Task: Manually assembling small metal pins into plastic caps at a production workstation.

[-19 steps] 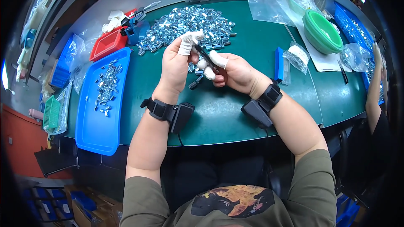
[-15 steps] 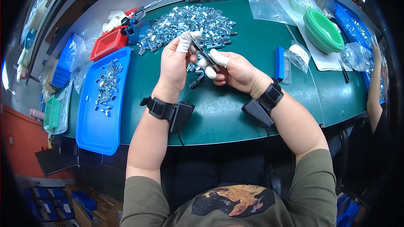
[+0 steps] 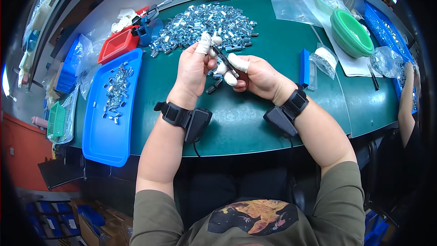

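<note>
A slim dark rod-shaped tool point(image 3: 223, 58) slants between my two hands above the green table. My left hand point(image 3: 191, 70), with white finger covers, pinches its upper end; whether a small metal part sits there is hidden by the fingertips. Lower down, the covered thumb and fingers of my right hand point(image 3: 261, 77) close round the other end. Just beyond my hands lies a large heap of shiny metal pieces point(image 3: 205, 23), short and nut-like. A few loose metal pieces point(image 3: 213, 87) lie on the table beneath the tool.
On the left, a blue tray point(image 3: 104, 139) holds more metal pieces, with red bins point(image 3: 116, 48) and a micrometer point(image 3: 154, 10) behind it. Green bowls point(image 3: 348, 34), a blue box point(image 3: 304, 68) and a black pen point(image 3: 374, 81) are on the right. A co-worker's arm point(image 3: 406, 102) reaches in at far right.
Both hands keep their hold on the tool, with only slight finger movement. The whole view has shifted a little. At far right, the co-worker's hand has moved lower, toward the blue basket.
</note>
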